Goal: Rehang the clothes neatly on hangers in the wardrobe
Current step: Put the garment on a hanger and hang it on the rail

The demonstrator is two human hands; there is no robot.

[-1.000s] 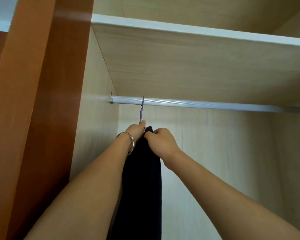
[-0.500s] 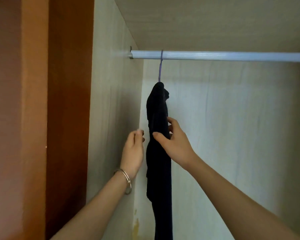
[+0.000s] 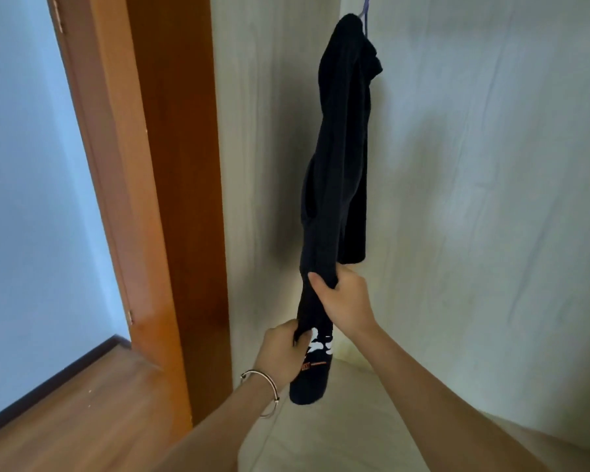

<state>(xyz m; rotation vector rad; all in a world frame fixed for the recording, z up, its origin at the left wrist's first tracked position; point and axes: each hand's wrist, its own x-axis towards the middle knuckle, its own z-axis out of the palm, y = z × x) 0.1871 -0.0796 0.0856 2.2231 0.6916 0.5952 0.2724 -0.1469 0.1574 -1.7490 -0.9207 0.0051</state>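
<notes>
the pale wood-grain wardrobe (image 3: 491, 199) fills the view behind and to the right of both sets of fingers, its side wall and back wall meeting in a corner just behind the garment, its light floor spreading below the wrists. left of the fingers stands the orange-brown wardrobe door (image 3: 171, 165), and further left a pale blue wall (image 3: 21, 165) above a strip of wooden floor (image 3: 65, 420)

the dark garment (image 3: 341, 158) hangs long and narrow above the fingers, bunched into a column, its top draped on a purple hanger (image 3: 366, 5) whose hook runs out of the top edge. a shorter fold ends just above the right knuckles; the longer part runs down through both grips, with a white print and a thin orange line low down, and its hem hangs free just below the left fingers, clear of the wardrobe floor

the right hand (image 3: 346, 301) is the upper one, fingers curled together and clamped round the cloth. the left hand (image 3: 283, 352) sits lower and to the left, fingers closed, pinching the cloth's edge beside the white print. a thin metal bangle (image 3: 266, 386) circles the left wrist
</notes>
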